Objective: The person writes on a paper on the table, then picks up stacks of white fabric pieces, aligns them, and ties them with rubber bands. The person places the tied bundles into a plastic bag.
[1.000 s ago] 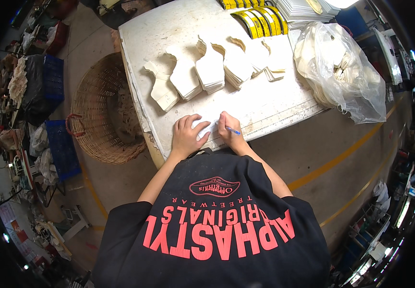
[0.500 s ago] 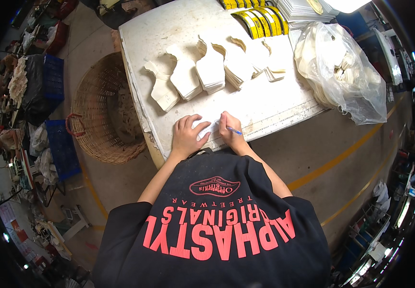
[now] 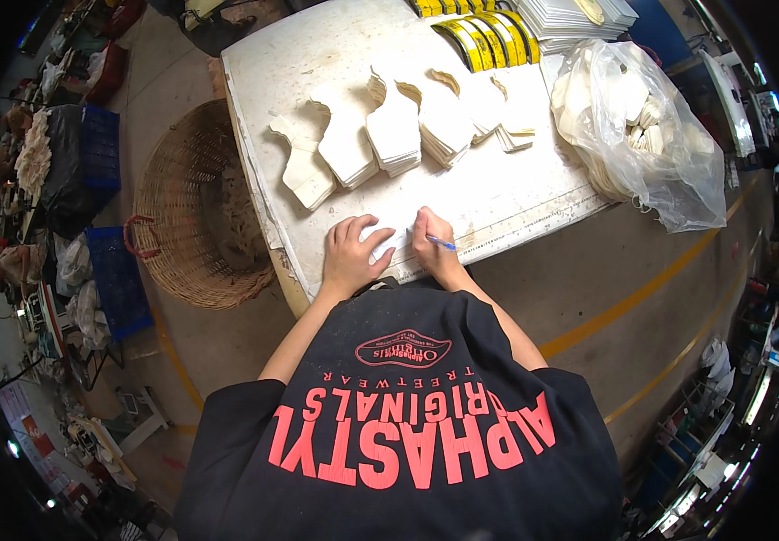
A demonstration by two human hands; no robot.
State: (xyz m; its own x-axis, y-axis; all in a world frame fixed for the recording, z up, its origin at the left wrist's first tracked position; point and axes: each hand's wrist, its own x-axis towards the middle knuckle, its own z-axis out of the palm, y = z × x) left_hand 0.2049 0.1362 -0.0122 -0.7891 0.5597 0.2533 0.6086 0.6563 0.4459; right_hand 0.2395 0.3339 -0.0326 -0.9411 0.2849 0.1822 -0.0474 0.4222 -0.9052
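Close to the table's near edge, my left hand (image 3: 350, 255) lies with thumb and fingers apart, pressing on a small white paper (image 3: 383, 240). Just right of it, my right hand (image 3: 435, 250) is closed around a blue pen (image 3: 441, 242), its fist resting low over the tabletop. The pen's writing tip is hard to make out. Beyond both hands stands a row of several stacks of cream, curve-edged cut pieces (image 3: 394, 135), set side by side.
A white table (image 3: 290, 68) carries everything. At its right edge sits a clear plastic bag (image 3: 642, 135) of cream pieces. Yellow-and-black curved blocks (image 3: 488, 41) and a pile of white sheets (image 3: 578, 20) are at the back. A wicker basket (image 3: 182, 203) stands on the floor to the left.
My right hand and the pen have shifted very slightly on the paper's right side. My left hand stays in place.
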